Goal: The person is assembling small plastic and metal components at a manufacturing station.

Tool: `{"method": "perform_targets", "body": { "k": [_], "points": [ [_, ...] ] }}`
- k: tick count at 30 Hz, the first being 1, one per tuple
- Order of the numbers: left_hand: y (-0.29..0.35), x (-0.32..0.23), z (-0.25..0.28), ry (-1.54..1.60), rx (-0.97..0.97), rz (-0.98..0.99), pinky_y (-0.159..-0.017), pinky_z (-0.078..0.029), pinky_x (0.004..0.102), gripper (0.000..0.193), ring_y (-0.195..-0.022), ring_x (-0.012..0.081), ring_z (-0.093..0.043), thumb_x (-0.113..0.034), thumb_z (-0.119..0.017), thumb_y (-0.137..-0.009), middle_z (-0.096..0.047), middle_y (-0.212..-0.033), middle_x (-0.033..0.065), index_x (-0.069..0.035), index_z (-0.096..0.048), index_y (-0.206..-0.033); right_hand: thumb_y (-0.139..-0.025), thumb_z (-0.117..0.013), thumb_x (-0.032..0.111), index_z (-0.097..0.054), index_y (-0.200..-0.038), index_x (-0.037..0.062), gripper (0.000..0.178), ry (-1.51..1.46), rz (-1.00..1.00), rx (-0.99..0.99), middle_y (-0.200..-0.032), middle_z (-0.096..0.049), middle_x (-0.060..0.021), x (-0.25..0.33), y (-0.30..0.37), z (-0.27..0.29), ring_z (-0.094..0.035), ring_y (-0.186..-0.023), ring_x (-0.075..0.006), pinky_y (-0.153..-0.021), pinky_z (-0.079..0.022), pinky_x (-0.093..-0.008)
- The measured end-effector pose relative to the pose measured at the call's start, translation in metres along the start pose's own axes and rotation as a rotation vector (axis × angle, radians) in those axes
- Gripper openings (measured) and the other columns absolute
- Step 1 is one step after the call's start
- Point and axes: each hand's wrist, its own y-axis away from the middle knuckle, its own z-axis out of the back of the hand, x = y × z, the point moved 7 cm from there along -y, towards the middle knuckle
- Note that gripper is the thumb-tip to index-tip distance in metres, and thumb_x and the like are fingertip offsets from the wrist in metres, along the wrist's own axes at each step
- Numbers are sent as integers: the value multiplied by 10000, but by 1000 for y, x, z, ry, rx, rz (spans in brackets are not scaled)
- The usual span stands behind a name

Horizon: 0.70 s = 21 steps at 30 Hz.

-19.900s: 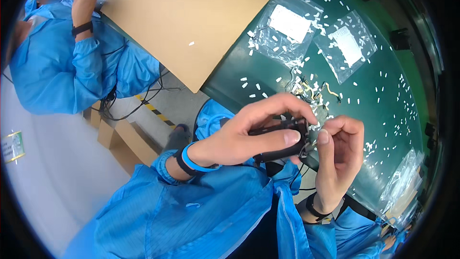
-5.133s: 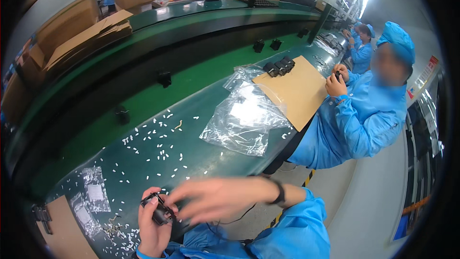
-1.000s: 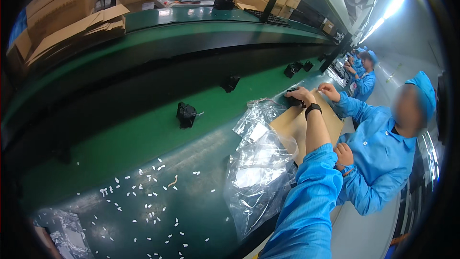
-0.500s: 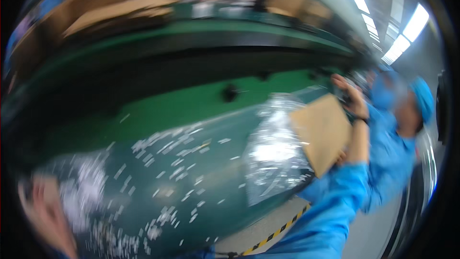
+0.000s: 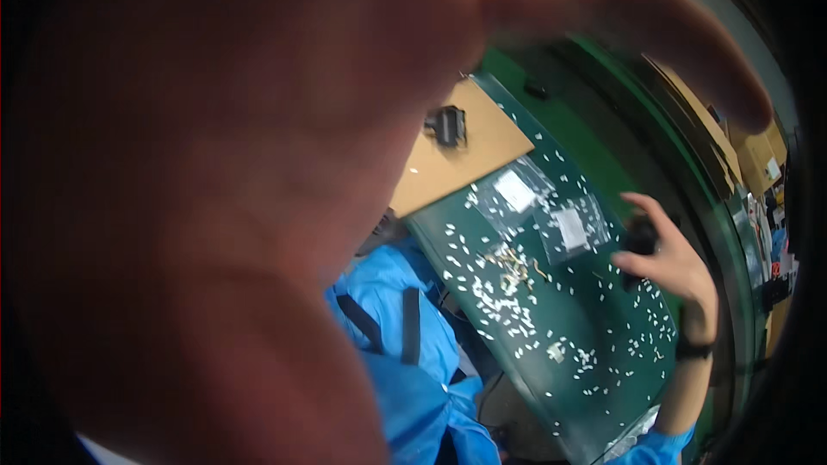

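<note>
My left hand [image 5: 215,207] is right up against the camera, a large blur that covers the left and top of the view; its grip cannot be made out. My right hand [image 5: 676,271] reaches over the dark green table [image 5: 594,370] from the lower right, a black band on its wrist. Its fingers curl loosely around a small black part [image 5: 639,243]. White bits [image 5: 504,310] are scattered over the table, with a small heap of metal pieces [image 5: 512,265] among them. My blue sleeves and smock [image 5: 405,336] show below.
Two clear plastic bags with white labels [image 5: 517,194] [image 5: 573,228] lie on the table. A brown cardboard sheet [image 5: 469,155] at the far end carries another black part [image 5: 446,125]. A green conveyor [image 5: 594,133] and cardboard boxes [image 5: 758,155] run along the right.
The view has swung away from the conveyor and the co-worker to my own table. My left hand has come up over the lens, and my right hand is back over the table.
</note>
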Motion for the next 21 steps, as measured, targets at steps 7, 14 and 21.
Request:
{"method": "perform_targets", "body": {
  "k": [7, 14, 21],
  "points": [
    [-14, -3, 76, -117, -54, -79, -1051, -429, 609, 1081, -1345, 596, -345, -456, -803, -792, -187, -1582, 306, -147, -130, -1580, -654, -830, 416, -459, -1399, 49, 909, 550, -27, -183, -1264, -498, -262, 43, -181, -113, -501, -1210, -464, -1001, -478, -494],
    [-11, -42, 191, -241, -119, -148, -1060, -421, 608, 1094, -1348, 605, -329, -490, -807, -772, -183, -1580, 313, -137, -153, -1575, -696, -792, 397, -520, -1300, -41, 795, 386, -135, -89, -1140, -670, -247, 57, -257, -137, -676, -1017, -347, -875, -562, -398],
    [-44, -6, 206, -139, -90, -187, -1069, -413, 607, 1109, -1350, 615, -313, -525, -810, -753, -179, -1578, 320, -127, -177, -1571, -916, -620, 201, -462, -1402, -12, 553, 346, -93, -26, -1342, -546, -232, 124, -200, -135, -578, -1203, -303, -1014, -462, -396]
  ]
}}
